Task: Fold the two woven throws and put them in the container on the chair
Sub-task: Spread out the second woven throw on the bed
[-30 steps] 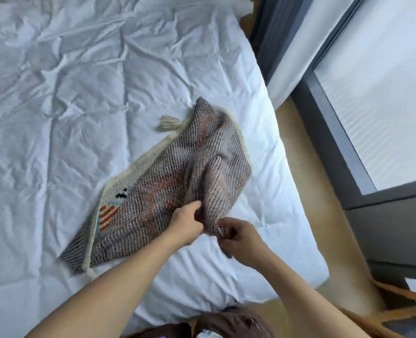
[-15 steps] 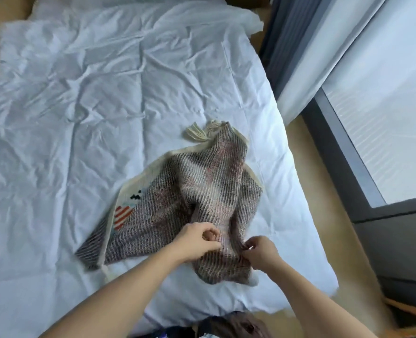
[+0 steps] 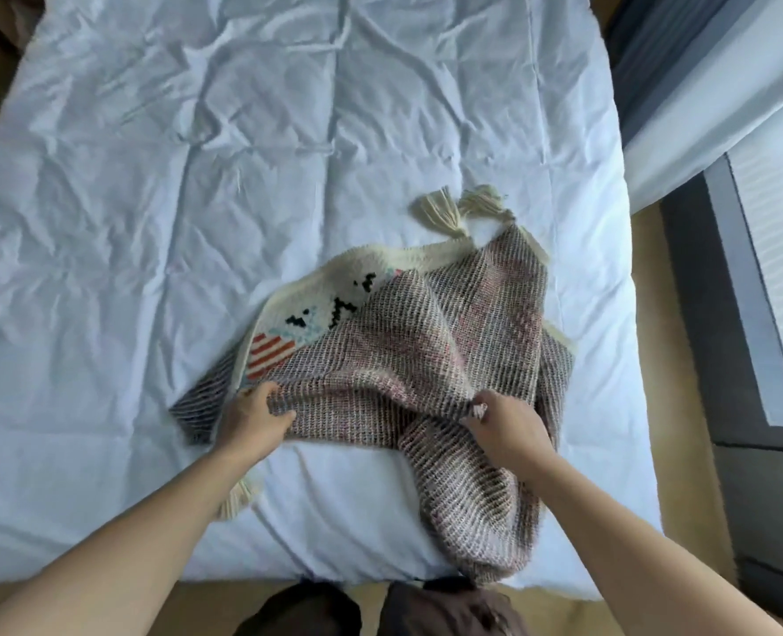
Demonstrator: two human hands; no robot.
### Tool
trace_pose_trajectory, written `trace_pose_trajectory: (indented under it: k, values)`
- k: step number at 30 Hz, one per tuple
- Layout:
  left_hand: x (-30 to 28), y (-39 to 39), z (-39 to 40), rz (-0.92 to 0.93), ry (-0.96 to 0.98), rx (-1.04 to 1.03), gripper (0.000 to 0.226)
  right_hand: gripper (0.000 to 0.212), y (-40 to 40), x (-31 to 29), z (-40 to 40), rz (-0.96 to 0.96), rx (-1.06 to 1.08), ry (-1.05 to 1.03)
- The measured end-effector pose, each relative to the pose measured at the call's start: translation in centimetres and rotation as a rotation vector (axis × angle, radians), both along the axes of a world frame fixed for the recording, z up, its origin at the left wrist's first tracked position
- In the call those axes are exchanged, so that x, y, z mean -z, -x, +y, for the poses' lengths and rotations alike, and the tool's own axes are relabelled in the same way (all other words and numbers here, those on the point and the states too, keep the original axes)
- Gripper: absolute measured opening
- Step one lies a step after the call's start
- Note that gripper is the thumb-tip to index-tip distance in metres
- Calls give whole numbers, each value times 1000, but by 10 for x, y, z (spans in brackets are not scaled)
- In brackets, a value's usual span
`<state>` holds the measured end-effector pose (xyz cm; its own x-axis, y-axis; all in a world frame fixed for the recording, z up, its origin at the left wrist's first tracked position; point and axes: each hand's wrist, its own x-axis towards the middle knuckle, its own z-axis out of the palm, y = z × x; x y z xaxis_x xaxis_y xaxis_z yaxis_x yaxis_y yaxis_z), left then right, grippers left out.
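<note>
1. Hands first: the left hand (image 3: 255,417) is pinched shut on the near edge of the woven throw (image 3: 408,360), fingers curled under the fabric, and the right hand (image 3: 502,422) is clamped on the same edge further right, a bit of cloth bunched in its fist.
2. Hands now well apart, where half a second ago they sat almost touching at the throw's middle, so the edge between them is pulled out wide.
3. Fabric: coarse, open weave in grey-brown and cream diagonal ribs, with faint pink patches; it is rumpled and ridged between the two grips.
4. Underside turned up on the left: a cream face with black pixel-like marks, a pale blue patch and red-orange stripes, more of it showing than before.
5. Lie of it: the throw sprawls on the bed's near right part, long axis running from the near-left corner toward the far right, where two cream tassels (image 3: 465,211) point away.
6. One flap hangs toward the bed's near edge below the right hand; another tassel (image 3: 238,498) peeks out beside the left forearm.
7. Bed (image 3: 151,222): white, crinkled quilted cover.
</note>
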<state>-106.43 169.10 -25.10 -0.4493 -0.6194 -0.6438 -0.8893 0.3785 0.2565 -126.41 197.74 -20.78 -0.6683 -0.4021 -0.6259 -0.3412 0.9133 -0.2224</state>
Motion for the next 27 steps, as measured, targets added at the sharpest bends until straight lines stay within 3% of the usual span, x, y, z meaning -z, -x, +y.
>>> trace_pose_trajectory:
  k: [2,4,6,8,11,14,16,19,22,27]
  values:
    - [12,1,-15,27,75,7,61,37,21,11,-46,53,-96,121]
    - [25,5,-32,40,209,28,68,58,44,26,-91,126,-213,186]
    - [30,13,-46,13,322,41,73,90,67,38,-133,180,-353,167]
    - [33,18,-58,-63,334,9,77,104,81,51,-158,133,-415,86]
    - [45,8,-71,-215,203,-116,75,92,80,66,-154,102,-360,-11]
    - [50,-11,-64,-156,126,-173,38,59,59,72,-108,188,-383,15]
    - [46,-22,-60,-88,150,-236,24,51,46,65,-66,148,-350,28]
    - [27,-36,-72,-18,197,-334,26,54,32,50,3,96,-322,-52]
    - [0,-54,-103,-5,247,-405,29,39,27,35,30,140,-222,-37]
    - [-65,-78,-167,112,378,-608,31,28,26,-6,-53,275,-133,224]
